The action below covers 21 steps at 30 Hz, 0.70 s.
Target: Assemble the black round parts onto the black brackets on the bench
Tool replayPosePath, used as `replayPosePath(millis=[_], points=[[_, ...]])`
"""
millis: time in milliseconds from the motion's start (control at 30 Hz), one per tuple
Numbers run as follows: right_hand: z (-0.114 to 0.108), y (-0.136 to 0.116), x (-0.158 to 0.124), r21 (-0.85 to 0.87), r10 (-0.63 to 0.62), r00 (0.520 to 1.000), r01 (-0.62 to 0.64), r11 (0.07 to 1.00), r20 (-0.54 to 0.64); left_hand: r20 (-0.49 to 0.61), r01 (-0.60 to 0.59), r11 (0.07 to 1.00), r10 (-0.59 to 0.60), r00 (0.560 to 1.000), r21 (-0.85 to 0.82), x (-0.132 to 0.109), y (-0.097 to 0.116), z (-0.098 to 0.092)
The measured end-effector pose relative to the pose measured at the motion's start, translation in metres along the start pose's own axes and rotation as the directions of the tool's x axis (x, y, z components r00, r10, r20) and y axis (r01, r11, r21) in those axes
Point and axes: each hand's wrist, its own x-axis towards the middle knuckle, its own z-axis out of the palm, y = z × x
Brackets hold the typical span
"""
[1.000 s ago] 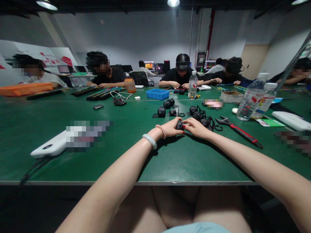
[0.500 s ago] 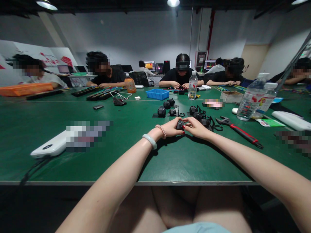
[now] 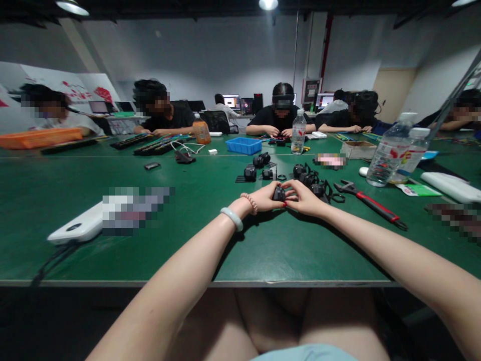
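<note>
Both my hands meet on a small black part (image 3: 278,193) resting on the green table (image 3: 195,220). My left hand (image 3: 264,197) grips it from the left with curled fingers; a pale bangle and a bead bracelet sit on that wrist. My right hand (image 3: 305,198) pinches it from the right, red nails showing. Several similar black parts (image 3: 259,168) and flat black pieces lie just beyond my hands, with another cluster of black parts (image 3: 311,181) to the right.
A red-handled wrench (image 3: 370,203) lies right of my hands. Water bottles (image 3: 391,149) stand at the right, a white power bank (image 3: 77,228) at the left, a blue tray (image 3: 244,145) further back. Several other people sit working along the far side.
My hands stay on the black part, with only slight finger shifts. Nothing else on the table has moved.
</note>
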Motion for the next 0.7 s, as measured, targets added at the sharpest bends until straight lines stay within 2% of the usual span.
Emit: replayPosePath(millis=[233, 700], points=[[-0.0006, -0.0002, 0.0006, -0.011, 0.006, 1.000, -0.006, 1.000, 0.007, 0.001, 0.020, 1.000, -0.020, 1.000, 0.008, -0.0003, 0.0000, -0.0006], [-0.0018, -0.0008, 0.0009, -0.021, 0.010, 1.000, -0.010, 1.000, 0.025, -0.002, -0.014, 1.000, 0.014, 1.000, 0.021, 0.0006, -0.0038, 0.0005]])
